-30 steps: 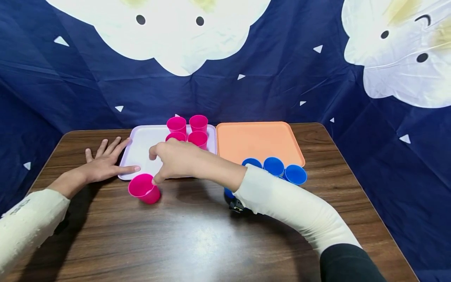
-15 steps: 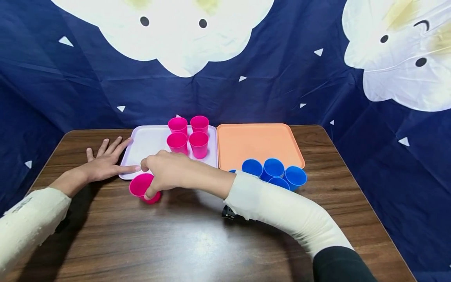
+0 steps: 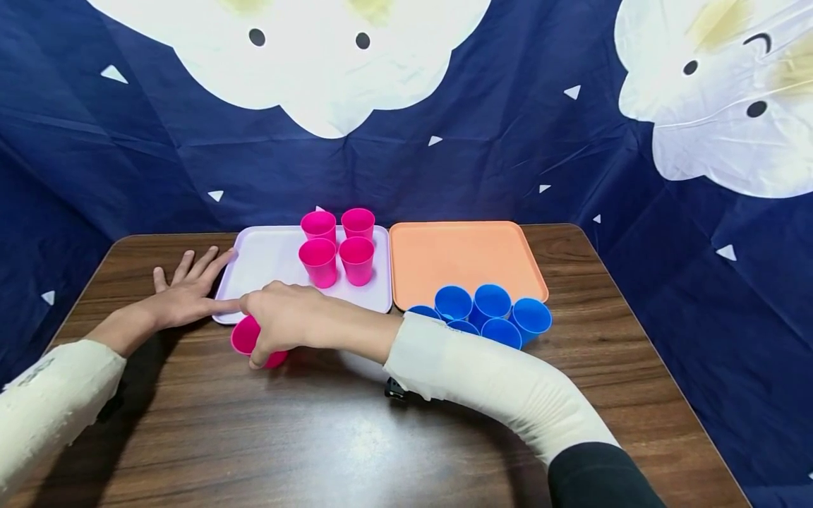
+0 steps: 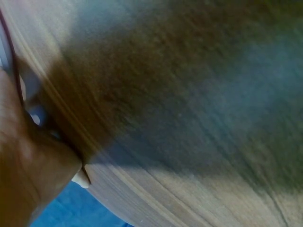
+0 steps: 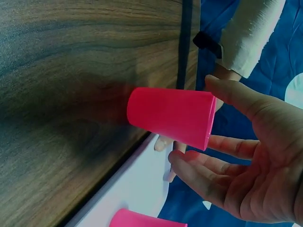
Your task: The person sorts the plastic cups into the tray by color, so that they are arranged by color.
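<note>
A pink cup (image 3: 244,336) stands upright on the table in front of the lilac tray (image 3: 260,250). My right hand (image 3: 282,317) is over its rim, thumb on the near side and fingers on the far side. In the right wrist view, thumb and fingers are spread about the rim of the pink cup (image 5: 170,113), with small gaps showing. My left hand (image 3: 181,302) lies flat with fingers spread, its thumb and index finger at the tray's left edge. Several pink cups (image 3: 319,264) stand grouped on the tray's right half.
An orange tray (image 3: 466,257) adjoins the lilac tray on the right. Several blue cups (image 3: 502,331) cluster at its front edge, partly behind my right forearm. A dark blue curtain (image 3: 394,176) hangs behind the wooden table (image 3: 305,437).
My right hand has moved left and toward me, from beside the front pink cup to over its rim. My left hand and the cups have stayed put.
</note>
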`<state>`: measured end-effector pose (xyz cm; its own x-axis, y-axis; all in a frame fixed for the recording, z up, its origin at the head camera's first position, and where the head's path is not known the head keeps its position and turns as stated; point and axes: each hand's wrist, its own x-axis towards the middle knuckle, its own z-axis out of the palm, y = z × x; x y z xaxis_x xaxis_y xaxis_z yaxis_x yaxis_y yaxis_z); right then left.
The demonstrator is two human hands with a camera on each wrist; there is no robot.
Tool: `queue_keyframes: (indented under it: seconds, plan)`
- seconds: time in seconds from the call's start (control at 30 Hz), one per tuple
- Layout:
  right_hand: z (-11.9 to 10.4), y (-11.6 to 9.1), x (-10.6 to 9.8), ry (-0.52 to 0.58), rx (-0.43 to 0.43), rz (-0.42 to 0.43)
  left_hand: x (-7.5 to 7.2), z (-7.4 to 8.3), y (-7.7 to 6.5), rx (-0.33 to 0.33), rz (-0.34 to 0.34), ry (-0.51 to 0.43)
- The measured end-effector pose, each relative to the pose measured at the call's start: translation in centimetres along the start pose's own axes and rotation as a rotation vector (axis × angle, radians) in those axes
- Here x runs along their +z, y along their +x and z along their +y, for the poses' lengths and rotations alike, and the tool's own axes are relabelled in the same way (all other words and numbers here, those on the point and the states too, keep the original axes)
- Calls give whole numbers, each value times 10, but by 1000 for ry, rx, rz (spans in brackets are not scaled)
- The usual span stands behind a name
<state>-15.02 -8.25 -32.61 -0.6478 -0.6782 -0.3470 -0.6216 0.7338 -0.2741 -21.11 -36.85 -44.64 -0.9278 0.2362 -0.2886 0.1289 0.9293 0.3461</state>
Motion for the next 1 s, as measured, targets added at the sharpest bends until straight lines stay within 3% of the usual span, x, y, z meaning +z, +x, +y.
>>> queue_keyframes:
  seconds: [0.6,1.0]
  plan:
    - [22,-10,-10,79,-18,-15,-1,2,1,-25,-14,-8]
    - [50,-23,-25,130,3,51,0,2,1,-28,-17,-8]
